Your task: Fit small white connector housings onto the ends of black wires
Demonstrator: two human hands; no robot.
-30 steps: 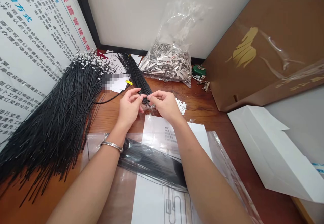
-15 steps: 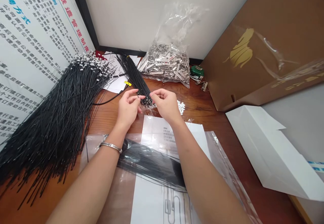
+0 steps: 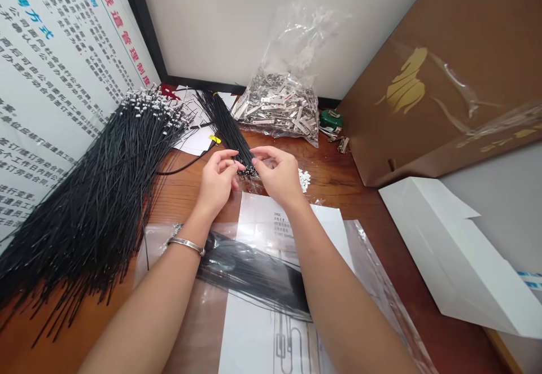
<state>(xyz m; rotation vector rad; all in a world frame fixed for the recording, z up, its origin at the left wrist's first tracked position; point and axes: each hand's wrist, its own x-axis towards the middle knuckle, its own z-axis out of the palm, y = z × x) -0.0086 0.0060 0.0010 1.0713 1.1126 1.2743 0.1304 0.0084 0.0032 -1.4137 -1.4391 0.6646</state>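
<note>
There's the yellow-tied bundle of thin black wires (image 3: 227, 120), near end between left hand (image 3: 217, 181) and right hand (image 3: 280, 177), both curled; can't tell what's pinched.

Shows plain black along the yellow-tied wire bundle (image 3: 228, 126) and the bagged wires (image 3: 254, 272). Goes from black to white at the ends of the big wire pile (image 3: 93, 205). Gleams silver on the metal clips (image 3: 282, 103) and bracelet (image 3: 186, 244), white on the small pieces (image 3: 304, 180). Reads black, blue and red on the white poster (image 3: 38, 75). Adds a gold motif to the brown box (image 3: 478, 35), green to the tape measure (image 3: 331, 119), grained reddish-brown to the tabletop (image 3: 334, 176).
</note>
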